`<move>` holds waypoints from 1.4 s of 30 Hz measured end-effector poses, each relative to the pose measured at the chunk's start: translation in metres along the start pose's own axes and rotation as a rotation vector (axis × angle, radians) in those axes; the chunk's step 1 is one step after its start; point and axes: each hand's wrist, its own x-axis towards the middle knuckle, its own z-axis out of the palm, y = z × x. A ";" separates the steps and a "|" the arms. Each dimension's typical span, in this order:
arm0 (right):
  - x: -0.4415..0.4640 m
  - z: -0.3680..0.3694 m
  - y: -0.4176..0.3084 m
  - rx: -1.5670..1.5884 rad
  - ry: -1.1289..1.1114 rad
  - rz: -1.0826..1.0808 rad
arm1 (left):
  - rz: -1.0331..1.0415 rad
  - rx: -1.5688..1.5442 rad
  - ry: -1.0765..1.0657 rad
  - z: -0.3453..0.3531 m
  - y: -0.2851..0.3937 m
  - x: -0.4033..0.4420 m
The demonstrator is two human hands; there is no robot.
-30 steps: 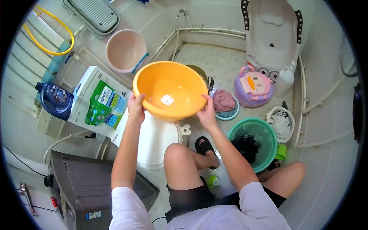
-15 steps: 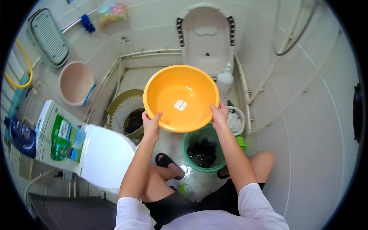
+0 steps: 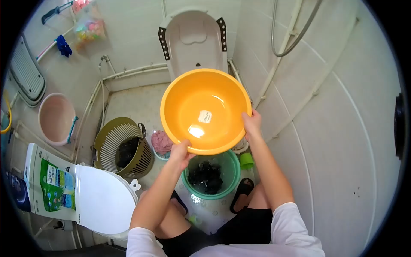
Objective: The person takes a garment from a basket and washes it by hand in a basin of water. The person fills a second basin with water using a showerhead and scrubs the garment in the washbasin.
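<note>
Between my hands I hold up a yellow plastic basin [image 3: 180,98] with a white label on its inner bottom. My left hand [image 3: 181,155] grips the near left part of its rim, thumb over the edge. On the right side, my right hand [image 3: 252,123] has its fingers closed round the rim. Below the basin a green tub [image 3: 233,171] stands on the floor between my feet, with dark wet cloth [image 3: 205,177] in it. The basin hides part of the tub's far side.
An olive laundry basket [image 3: 143,160] with dark clothes and a small container of pink cloth [image 3: 161,142] stand to the left. The white toilet [image 3: 105,199] is nearer left. A green cup [image 3: 246,161] lies right of the tub. A baby bathtub [image 3: 195,38] leans at the back wall.
My view has turned to the right, so the room appears shifted left. The basin stays in both hands, slightly tilted differently, and the pink cloth now shows beside it.
</note>
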 end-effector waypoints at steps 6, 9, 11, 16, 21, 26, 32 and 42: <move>0.026 0.014 0.030 0.071 -0.027 0.096 | -0.007 0.035 0.112 0.005 0.010 0.022; 0.040 0.041 0.033 0.034 0.011 0.116 | -0.027 0.055 0.150 0.001 0.028 0.062; 0.042 0.049 0.035 0.070 0.023 0.133 | -0.037 0.077 0.173 -0.006 0.031 0.084; 0.051 0.050 0.052 -0.060 -0.034 0.194 | -0.022 0.118 0.174 -0.035 0.032 0.120; 0.054 0.065 -0.034 -0.121 -0.095 0.193 | -0.176 0.018 0.204 0.020 0.107 0.050; 0.050 0.103 -0.209 -0.010 -0.087 0.216 | -0.163 0.006 0.157 0.097 0.233 -0.029; 0.043 0.136 -0.407 -0.091 -0.022 0.011 | -0.125 -0.018 0.025 0.188 0.371 -0.119; -0.004 0.077 -0.621 -0.066 0.394 -0.282 | -0.164 -0.131 -0.097 0.273 0.452 -0.147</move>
